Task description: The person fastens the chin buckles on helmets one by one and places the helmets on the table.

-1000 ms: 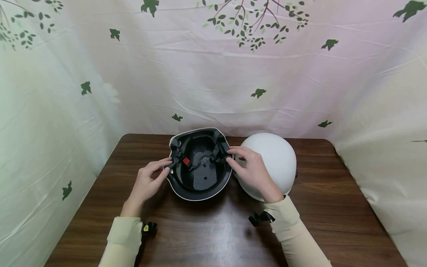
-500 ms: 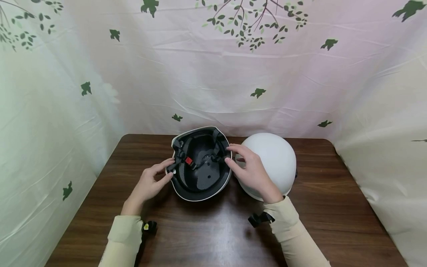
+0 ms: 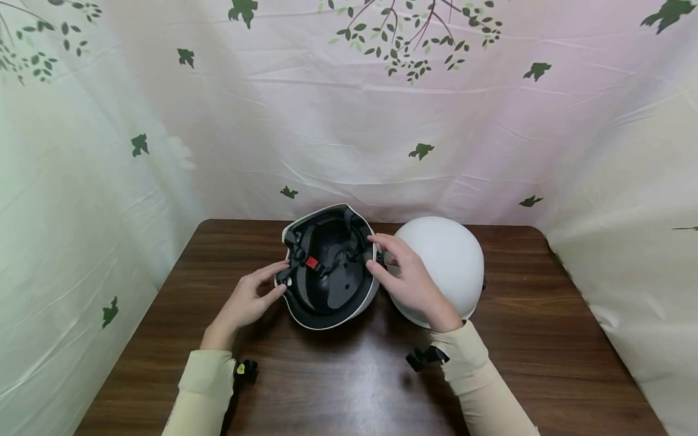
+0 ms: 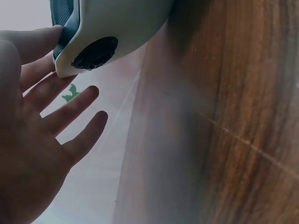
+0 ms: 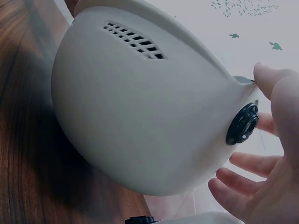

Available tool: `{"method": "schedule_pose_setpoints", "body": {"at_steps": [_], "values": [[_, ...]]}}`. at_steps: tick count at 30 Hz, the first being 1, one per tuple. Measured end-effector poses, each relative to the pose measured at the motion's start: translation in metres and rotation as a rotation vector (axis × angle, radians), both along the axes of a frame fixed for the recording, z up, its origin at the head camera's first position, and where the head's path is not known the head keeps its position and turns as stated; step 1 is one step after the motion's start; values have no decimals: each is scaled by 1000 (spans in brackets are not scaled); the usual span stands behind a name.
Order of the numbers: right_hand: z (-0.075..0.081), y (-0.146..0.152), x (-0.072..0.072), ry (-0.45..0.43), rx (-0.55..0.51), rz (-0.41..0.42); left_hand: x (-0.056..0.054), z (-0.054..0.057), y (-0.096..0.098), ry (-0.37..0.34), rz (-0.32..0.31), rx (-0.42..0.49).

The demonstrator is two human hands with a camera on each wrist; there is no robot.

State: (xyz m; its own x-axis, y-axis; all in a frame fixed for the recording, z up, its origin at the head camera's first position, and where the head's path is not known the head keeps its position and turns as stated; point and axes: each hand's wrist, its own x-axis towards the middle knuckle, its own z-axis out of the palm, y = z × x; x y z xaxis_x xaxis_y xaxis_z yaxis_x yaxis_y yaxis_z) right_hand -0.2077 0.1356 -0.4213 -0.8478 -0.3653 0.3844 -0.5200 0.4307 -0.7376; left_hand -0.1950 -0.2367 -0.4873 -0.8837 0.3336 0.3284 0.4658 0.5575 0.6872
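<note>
An upturned white helmet (image 3: 335,290) with a black lining lies on the table, its opening facing up. Inside it hang dark straps with a red buckle piece (image 3: 312,263). My left hand (image 3: 248,300) pinches the left rim between thumb and fingers; in the left wrist view two other fingers are spread apart, off the shell. At the opposite rim, my right hand (image 3: 406,278) holds the edge between thumb and forefinger, beside a round black knob (image 5: 242,123). The right wrist view shows a vent grille (image 5: 135,39) in the shell. The helmet's underside is hidden in the head view.
A second white helmet (image 3: 449,266) stands dome-up close to the right, partly behind my right hand. The brown wooden table (image 3: 338,387) ends at a pale curtain (image 3: 349,133) printed with leaves and birds. Each wrist wears a small black camera.
The upturned helmet has turned and tilted slightly between my hands, so more of its white outer right side shows. My left hand has shifted a little to the right; my right hand has barely moved.
</note>
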Motion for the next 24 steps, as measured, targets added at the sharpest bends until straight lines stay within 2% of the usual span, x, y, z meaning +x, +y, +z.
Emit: {"method": "schedule_pose_setpoints", "body": {"at_steps": [8, 14, 24], "values": [[-4, -3, 0, 9, 5, 40, -1, -3, 2, -86, 2, -30], [-2, -5, 3, -18, 24, 19, -3, -3, 9, -107, -12, -61], [-1, -5, 3, 57, 57, -28, -4, -8, 17, -154, -36, -42]]}}
